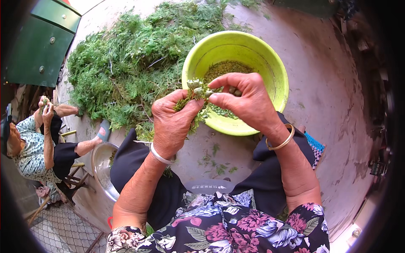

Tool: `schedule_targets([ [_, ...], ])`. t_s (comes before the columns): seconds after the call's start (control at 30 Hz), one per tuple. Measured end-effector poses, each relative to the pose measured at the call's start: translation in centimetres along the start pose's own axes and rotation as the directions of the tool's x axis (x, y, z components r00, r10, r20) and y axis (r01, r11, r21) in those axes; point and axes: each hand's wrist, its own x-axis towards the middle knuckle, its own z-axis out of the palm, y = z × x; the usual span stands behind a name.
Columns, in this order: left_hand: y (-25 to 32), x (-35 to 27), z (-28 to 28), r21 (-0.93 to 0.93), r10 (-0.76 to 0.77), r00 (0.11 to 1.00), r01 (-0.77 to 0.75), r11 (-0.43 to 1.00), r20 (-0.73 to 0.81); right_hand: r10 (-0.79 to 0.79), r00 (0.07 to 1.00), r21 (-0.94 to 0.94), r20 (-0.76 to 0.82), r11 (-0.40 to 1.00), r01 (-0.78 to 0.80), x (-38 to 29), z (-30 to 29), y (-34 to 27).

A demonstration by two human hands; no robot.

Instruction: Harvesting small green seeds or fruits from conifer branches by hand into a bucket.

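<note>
My left hand [174, 118] pinches a green conifer sprig [180, 104], probably arborvitae, between thumb and forefinger. A cluster of pale green cones [194, 83] sits at its tip. Thumb and forefinger of my right hand [250, 98] close in on one cone [208, 92] of this sprig, while several picked cones [234, 91] rest inside its curled fingers. Both hands are above the near left part of a yellow-green plastic tub [234, 41]. Many small green cones [227, 67] cover the tub's bottom, partly hidden by my right hand.
A large heap of cut conifer branches [133, 57] lies on the floor left of the tub. By my left knee stands a metal basin [106, 185]. Another person [38, 142] sits at far left, holding a sprig. Green cabinets [34, 50] stand behind.
</note>
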Motion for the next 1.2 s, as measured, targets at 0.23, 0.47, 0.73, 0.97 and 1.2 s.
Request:
schedule_targets([
  [0.23,0.4,-0.3,0.4,-0.011,-0.01,0.999,0.011,1.0,0.044,-0.075,0.982,-0.045,-0.175,0.997,0.068,-0.5,1.5,0.9],
  [0.47,1.8,-1.2,-0.7,-0.237,-0.025,0.971,0.083,0.968,0.237,0.044,0.931,-0.048,-0.363,0.997,-0.066,1.2,-2.2,1.0],
  [0.73,1.8,-0.9,-1.7,-0.219,-0.046,0.938,0.128,0.967,0.344,-0.008,0.978,0.084,-0.21,0.996,0.026,0.6,-2.9,0.8],
  [0.97,1.4,-0.8,-0.8,-0.116,-0.076,0.954,0.114,0.987,0.291,0.057,0.961,0.182,0.272,0.977,-0.109,0.4,-2.4,-0.1],
  [1.2,1.2,-0.5,-0.3,0.066,0.03,0.95,-0.053,0.996,0.31,-0.036,0.987,0.059,0.159,0.998,0.027,0.1,-1.3,0.4],
])
